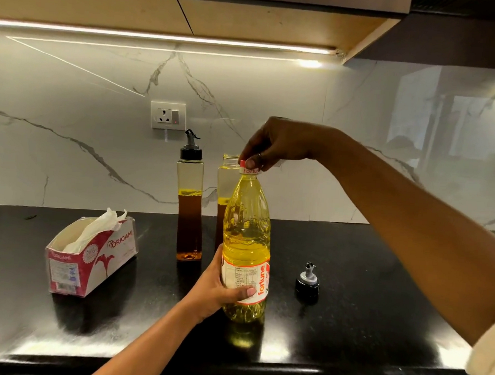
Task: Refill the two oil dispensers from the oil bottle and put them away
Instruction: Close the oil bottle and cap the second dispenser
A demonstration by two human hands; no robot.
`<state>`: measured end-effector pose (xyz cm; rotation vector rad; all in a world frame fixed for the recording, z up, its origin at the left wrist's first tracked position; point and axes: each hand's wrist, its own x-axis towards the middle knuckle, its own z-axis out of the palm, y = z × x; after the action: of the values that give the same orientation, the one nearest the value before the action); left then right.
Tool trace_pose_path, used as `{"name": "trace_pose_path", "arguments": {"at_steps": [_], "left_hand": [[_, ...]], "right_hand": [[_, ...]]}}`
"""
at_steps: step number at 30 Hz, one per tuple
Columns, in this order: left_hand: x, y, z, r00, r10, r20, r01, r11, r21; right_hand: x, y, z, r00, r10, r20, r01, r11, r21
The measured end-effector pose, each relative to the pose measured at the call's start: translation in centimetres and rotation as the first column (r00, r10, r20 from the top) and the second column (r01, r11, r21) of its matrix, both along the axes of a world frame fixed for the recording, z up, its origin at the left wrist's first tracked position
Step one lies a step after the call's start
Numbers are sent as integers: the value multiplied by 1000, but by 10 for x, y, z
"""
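Left hand (221, 289): curled round the oil bottle (246, 244), stood toward the counter's (348, 321) front edge.
Capped dispenser (189, 201): stood upright nearer the back edge.
Open dispenser (226, 183): partly hidden behind the bottle.
Right hand (274, 145): bottle cap (243, 163) is pinched from above.
Loose spout (307, 282): set apart, rightward.

On the countertop (362, 322) before me, the oil bottle (246, 239) stands centre-front. Directly behind it I see the uncapped dispenser (227, 183), with the capped dispenser (190, 201) just to its left. The tissue box (90, 256) lies well left. The loose pourer cap (307, 282) sits right of the bottle, apart.
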<state>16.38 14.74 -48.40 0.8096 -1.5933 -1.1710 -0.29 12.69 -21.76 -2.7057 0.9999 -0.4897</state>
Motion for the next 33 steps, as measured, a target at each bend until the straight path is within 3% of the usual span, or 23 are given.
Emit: {"name": "trace_pose_path", "arguments": {"at_steps": [8, 10, 12, 14, 18, 21, 24, 27, 29, 33], "left_hand": [[-1, 4, 1, 999, 29, 27, -29, 1000, 3], [-1, 5, 1, 999, 30, 45, -30, 1000, -2], [-2, 6, 2, 998, 20, 58, -19, 1000, -11], [-2, 7, 3, 997, 9, 73, -6, 999, -39], [4, 4, 2, 998, 42, 53, -37, 993, -109], [11, 2, 6, 984, 173, -33, -176, 970, -170], [18, -1, 9, 918, 350, -186, -385, 900, -204], [26, -14, 5, 828, 477, -294, -529, 838, -130], [29, -27, 4, 816, 509, -273, -545, 835, -71], [24, -49, 2, 892, 415, -177, -420, 907, 12]], "right_hand": [[0, 12, -16, 995, -100, 27, 103, 986, -131], [-6, 14, -40, 968, -119, 223, 137, 988, -66], [-18, 17, -80, 827, -170, 537, 105, 983, 150], [-28, 20, -126, 689, -229, 688, -4, 948, 319], [-33, 28, -208, 676, -292, 677, -108, 869, 483], [-33, 31, -241, 680, -338, 651, -141, 811, 568], [-29, 31, -257, 687, -353, 635, -154, 784, 602], [-20, 30, -259, 685, -366, 630, -125, 793, 597], [-17, 29, -260, 674, -382, 632, -88, 808, 582], [-16, 25, -261, 623, -399, 673, -59, 834, 549]]}}
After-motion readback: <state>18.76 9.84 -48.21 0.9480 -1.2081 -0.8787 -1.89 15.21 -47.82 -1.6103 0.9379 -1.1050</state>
